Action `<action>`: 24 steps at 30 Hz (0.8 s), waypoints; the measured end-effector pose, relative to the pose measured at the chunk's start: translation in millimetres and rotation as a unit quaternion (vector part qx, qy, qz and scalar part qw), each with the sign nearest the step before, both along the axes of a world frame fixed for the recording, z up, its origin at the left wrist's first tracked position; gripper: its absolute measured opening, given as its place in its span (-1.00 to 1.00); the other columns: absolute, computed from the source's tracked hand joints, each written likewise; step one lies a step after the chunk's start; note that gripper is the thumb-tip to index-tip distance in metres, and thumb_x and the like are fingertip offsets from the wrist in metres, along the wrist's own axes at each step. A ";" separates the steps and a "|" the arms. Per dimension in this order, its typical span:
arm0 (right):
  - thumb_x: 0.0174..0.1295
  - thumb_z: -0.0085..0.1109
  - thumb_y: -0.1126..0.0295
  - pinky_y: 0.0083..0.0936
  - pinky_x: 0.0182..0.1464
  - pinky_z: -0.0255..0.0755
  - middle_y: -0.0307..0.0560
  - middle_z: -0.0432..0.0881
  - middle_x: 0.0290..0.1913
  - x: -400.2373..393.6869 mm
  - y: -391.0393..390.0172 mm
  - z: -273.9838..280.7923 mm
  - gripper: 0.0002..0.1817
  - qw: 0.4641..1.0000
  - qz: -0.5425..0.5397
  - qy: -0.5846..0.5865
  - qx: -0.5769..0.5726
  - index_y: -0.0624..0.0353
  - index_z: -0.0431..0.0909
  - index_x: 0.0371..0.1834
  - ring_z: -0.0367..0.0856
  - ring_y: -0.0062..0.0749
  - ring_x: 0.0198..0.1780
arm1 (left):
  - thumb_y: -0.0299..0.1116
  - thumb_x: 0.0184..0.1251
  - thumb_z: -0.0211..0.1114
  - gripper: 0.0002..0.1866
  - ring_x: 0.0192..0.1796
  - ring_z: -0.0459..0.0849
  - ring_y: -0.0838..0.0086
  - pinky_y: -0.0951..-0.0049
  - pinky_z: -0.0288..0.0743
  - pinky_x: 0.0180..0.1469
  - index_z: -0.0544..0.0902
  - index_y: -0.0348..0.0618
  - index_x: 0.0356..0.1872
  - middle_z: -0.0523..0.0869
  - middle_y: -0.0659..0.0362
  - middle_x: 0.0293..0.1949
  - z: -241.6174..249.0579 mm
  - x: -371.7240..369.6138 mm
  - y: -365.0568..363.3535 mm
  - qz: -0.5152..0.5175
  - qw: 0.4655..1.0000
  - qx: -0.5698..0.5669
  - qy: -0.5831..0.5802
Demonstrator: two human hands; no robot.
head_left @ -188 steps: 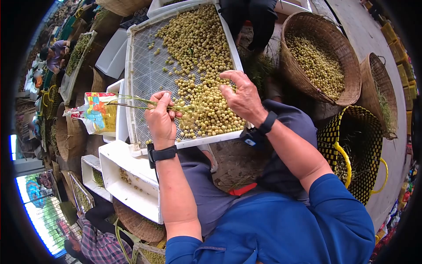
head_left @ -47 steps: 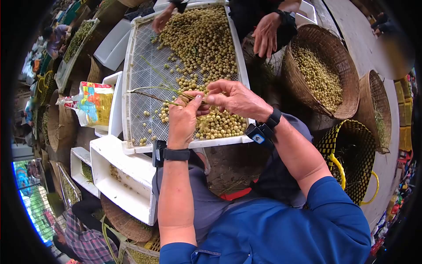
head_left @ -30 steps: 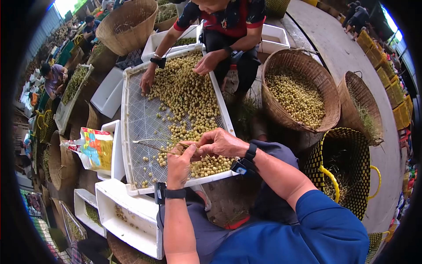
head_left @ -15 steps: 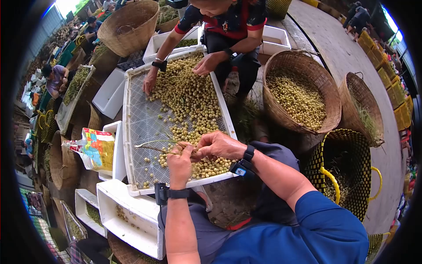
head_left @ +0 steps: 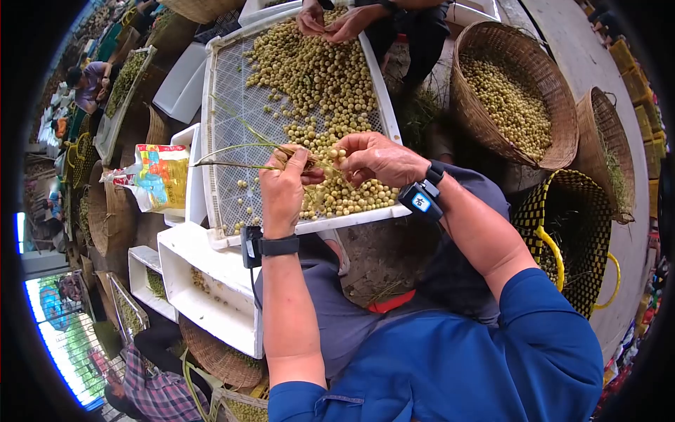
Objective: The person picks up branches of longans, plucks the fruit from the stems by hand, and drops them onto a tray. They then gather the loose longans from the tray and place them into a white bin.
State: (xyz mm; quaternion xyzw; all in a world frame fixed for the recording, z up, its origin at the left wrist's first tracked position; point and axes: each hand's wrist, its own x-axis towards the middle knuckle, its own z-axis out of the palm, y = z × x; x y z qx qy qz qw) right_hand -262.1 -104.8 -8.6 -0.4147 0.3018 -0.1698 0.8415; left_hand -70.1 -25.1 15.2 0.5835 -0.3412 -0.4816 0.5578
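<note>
An open-air fruit-sorting yard: woven baskets (head_left: 513,98) of small yellow fruit, white mesh sorting trays (head_left: 232,105), plastic crates (head_left: 211,281), workers crouched around.

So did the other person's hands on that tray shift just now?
Yes. The other person's hands came together at the far end of the white tray, off its two side rims.

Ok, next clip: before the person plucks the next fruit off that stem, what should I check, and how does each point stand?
1. Left hand grips the stem bunch: ok.
2. Right hand pinches at the fruit end of the bunch: ok.
3. Both hands sit over the white mesh tray, so loose fruit would land in it: ok.
4. Co-worker's hands are at the far end of the tray, apart from this person's: ok.
5. How many fruit remain on the stems: cannot tell.
</note>
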 end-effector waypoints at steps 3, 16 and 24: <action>0.40 0.27 0.30 -0.65 -0.34 0.44 -0.32 0.63 -0.25 -1.4 1.8 2.6 -0.79 0.995 -0.006 -0.069 0.077 0.12 0.54 -0.01 0.54 -0.65 -0.37 | -0.35 0.54 0.20 -0.82 -0.40 0.76 0.45 0.45 0.71 -0.36 0.62 -0.27 -0.21 0.72 0.13 -0.35 0.9 1.7 0.0 -0.003 1.000 -0.015 0.021; 0.44 0.19 0.27 -0.59 -0.46 0.38 -0.27 0.58 -0.51 -4.3 -7.1 2.3 -0.75 0.943 0.021 0.184 -0.275 0.27 0.64 -0.24 0.47 -0.64 -0.50 | -0.33 0.53 0.22 -0.84 -0.45 0.70 0.50 0.45 0.65 -0.43 0.62 -0.22 -0.20 0.70 0.17 -0.40 1.9 9.2 2.9 0.040 0.999 -0.025 0.019; 0.39 0.21 0.29 -0.70 -0.55 0.33 -0.13 0.61 -0.28 -1.8 9.3 12.6 -0.82 0.986 -0.092 -0.135 0.043 0.18 0.54 -0.18 0.56 -0.58 -0.43 | -0.35 0.51 0.22 -0.87 -0.49 0.66 0.52 0.50 0.61 -0.48 0.62 -0.17 -0.23 0.69 0.18 -0.41 -2.9 17.6 2.5 0.103 0.983 -0.018 0.151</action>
